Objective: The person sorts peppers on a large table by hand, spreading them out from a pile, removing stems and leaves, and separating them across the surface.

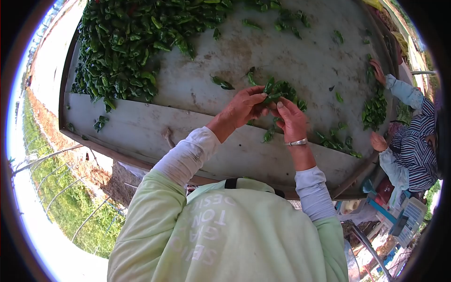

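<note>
My left hand (pixel 244 104) is closed, its thumb and fingers pinching a green pepper (pixel 269 86) above the metal table. Close beside it, my right hand (pixel 292 117), with a silver band at the wrist, has its thumb and fingers drawn together at the lower end of the same green peppers. How many peppers are between the fingers cannot be made out. A small heap of green peppers (pixel 284 88) lies just beyond the fingertips. Two loose peppers (pixel 221 83) rest left of that heap, and a few more (pixel 268 135) lie between my wrists.
A large pile of green peppers (pixel 117 51) covers the table's far left. The grey metal table (pixel 197 80) has a raised near strip and a wooden edge. At the right, a co-worker in a striped garment (pixel 416 145) has hands near another pepper heap (pixel 374 113). A blue-framed scale (pixel 399 221) stands lower right.
</note>
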The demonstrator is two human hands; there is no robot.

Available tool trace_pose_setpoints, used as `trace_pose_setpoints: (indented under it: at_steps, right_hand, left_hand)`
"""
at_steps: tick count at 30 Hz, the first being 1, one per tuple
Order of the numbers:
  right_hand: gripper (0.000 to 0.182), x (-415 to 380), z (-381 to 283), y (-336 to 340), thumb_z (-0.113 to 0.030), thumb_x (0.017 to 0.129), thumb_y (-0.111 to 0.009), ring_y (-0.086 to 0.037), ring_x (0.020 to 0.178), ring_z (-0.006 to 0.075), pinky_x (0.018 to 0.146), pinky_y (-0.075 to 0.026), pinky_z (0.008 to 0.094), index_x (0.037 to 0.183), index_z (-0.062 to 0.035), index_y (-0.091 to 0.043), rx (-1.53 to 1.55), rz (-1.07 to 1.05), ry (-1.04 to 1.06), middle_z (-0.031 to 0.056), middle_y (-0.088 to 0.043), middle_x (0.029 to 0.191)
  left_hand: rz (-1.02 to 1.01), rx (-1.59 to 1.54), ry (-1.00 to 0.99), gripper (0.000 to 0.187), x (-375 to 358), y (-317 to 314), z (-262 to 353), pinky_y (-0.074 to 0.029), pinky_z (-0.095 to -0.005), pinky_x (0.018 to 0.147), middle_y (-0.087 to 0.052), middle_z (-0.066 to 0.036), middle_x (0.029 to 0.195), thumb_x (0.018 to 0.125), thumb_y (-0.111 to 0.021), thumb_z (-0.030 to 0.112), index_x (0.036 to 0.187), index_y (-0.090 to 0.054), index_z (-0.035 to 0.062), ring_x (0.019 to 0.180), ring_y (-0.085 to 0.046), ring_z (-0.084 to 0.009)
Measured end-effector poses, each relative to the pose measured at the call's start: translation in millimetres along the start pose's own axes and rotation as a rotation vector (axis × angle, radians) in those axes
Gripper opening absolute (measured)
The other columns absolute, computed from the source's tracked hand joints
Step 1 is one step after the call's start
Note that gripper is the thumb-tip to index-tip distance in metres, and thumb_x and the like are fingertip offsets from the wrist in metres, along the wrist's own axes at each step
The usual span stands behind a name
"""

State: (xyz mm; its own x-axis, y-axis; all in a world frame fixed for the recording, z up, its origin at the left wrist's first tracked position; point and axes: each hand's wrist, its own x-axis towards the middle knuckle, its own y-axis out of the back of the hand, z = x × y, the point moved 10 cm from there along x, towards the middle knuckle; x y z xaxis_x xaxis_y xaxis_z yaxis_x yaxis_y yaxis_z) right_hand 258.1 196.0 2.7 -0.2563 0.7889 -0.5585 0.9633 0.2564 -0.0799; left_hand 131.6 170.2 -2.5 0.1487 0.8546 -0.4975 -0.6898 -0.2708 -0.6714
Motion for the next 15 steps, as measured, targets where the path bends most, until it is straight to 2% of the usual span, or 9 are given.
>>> trace_pose_setpoints:
  at_steps: [3, 5, 7, 8, 10, 11, 12, 13, 15]
  right_hand:
    - [0.031, 4, 16, 4, -0.029, 0.084, -0.065, -0.060, 0.071, 0.0068, 0.055, -0.038, 0.0211, 0.108, -0.0120, -0.061, 0.053, -0.003, -0.050, -0.0038, -0.064, 0.086]
    - [0.027, 10, 32, 10, -0.028, 0.084, -0.064, -0.060, 0.070, 0.0074, 0.055, -0.038, 0.0215, 0.106, -0.0121, -0.061, 0.108, -0.012, -0.085, -0.0039, -0.064, 0.085]
    - [0.019, 11, 40, 9, -0.025, 0.085, -0.062, -0.061, 0.069, 0.0083, 0.053, -0.038, 0.0220, 0.101, -0.0130, -0.060, 0.385, -0.119, -0.104, -0.0040, -0.064, 0.084]
    - [0.019, 14, 43, 13, -0.025, 0.085, -0.062, -0.061, 0.069, 0.0083, 0.053, -0.038, 0.0220, 0.101, -0.0130, -0.060, 0.384, -0.121, -0.106, -0.0040, -0.064, 0.084]
    - [0.016, 20, 37, 30, -0.023, 0.088, -0.057, -0.064, 0.077, 0.0138, 0.054, -0.045, 0.0245, 0.099, -0.0113, -0.059, 0.418, -0.069, -0.037, 0.0010, -0.065, 0.090]
    - [0.016, 23, 35, 39, -0.023, 0.088, -0.057, -0.064, 0.077, 0.0138, 0.054, -0.045, 0.0245, 0.099, -0.0113, -0.059, 0.418, -0.067, -0.038, 0.0010, -0.065, 0.090]
    - [0.018, 26, 30, 51, -0.024, 0.089, -0.056, -0.064, 0.083, 0.0171, 0.057, -0.048, 0.0263, 0.101, -0.0098, -0.058, 0.582, -0.060, -0.035, 0.0038, -0.065, 0.094]
    - [0.021, 28, 27, 62, -0.025, 0.090, -0.054, -0.064, 0.089, 0.0203, 0.060, -0.052, 0.0280, 0.102, -0.0083, -0.057, 0.748, -0.051, -0.030, 0.0067, -0.064, 0.098]
    - [0.022, 29, 32, 84, -0.026, 0.091, -0.053, -0.063, 0.093, 0.0229, 0.063, -0.053, 0.0296, 0.103, -0.0073, -0.056, 0.809, -0.037, -0.070, 0.0087, -0.063, 0.101]
  left_hand:
    - [0.056, 0.166, -0.005, 0.027, 0, -2, -22, -0.045, -0.0228, 0.051, -0.064, -0.007, 0.084, 0.091, -0.051, 0.015, 0.114, -0.051, 0.0013, 0.061, -0.059, -0.0105]
    - [0.163, 0.390, -0.130, 0.029, -1, -4, -21, -0.046, -0.0229, 0.052, -0.063, -0.005, 0.078, 0.090, -0.055, 0.016, 0.114, -0.053, 0.0003, 0.060, -0.057, -0.0084]
    - [0.184, 0.509, -0.177, 0.029, -7, -13, -16, -0.046, -0.0224, 0.053, -0.063, -0.004, 0.075, 0.089, -0.057, 0.016, 0.113, -0.054, -0.0002, 0.060, -0.056, -0.0074]
    - [0.196, 0.633, -0.219, 0.030, -10, -18, -12, -0.047, -0.0220, 0.054, -0.062, -0.002, 0.072, 0.088, -0.058, 0.016, 0.113, -0.056, -0.0007, 0.060, -0.055, -0.0065]
    - [0.198, 0.685, -0.314, 0.031, -14, -15, -11, -0.047, -0.0224, 0.056, -0.060, 0.000, 0.070, 0.086, -0.059, 0.014, 0.113, -0.056, -0.0012, 0.061, -0.053, -0.0049]
    - [0.227, 0.806, -0.419, 0.029, -19, -10, -1, -0.047, -0.0236, 0.057, -0.061, -0.001, 0.071, 0.084, -0.060, 0.012, 0.111, -0.057, 0.0010, 0.061, -0.054, -0.0067]
    - [0.255, 0.928, -0.526, 0.028, -26, -5, 10, -0.047, -0.0248, 0.058, -0.062, -0.003, 0.073, 0.083, -0.061, 0.009, 0.110, -0.059, 0.0032, 0.062, -0.055, -0.0085]
    - [0.253, 0.931, -0.523, 0.028, -27, 7, 17, -0.047, -0.0248, 0.058, -0.062, -0.003, 0.073, 0.083, -0.061, 0.009, 0.110, -0.059, 0.0032, 0.062, -0.055, -0.0085]
    - [0.487, 1.268, -0.759, 0.028, -44, 26, 58, -0.049, -0.0305, 0.062, -0.062, -0.007, 0.079, 0.075, -0.062, 0.004, 0.103, -0.063, 0.0082, 0.067, -0.059, -0.0174]
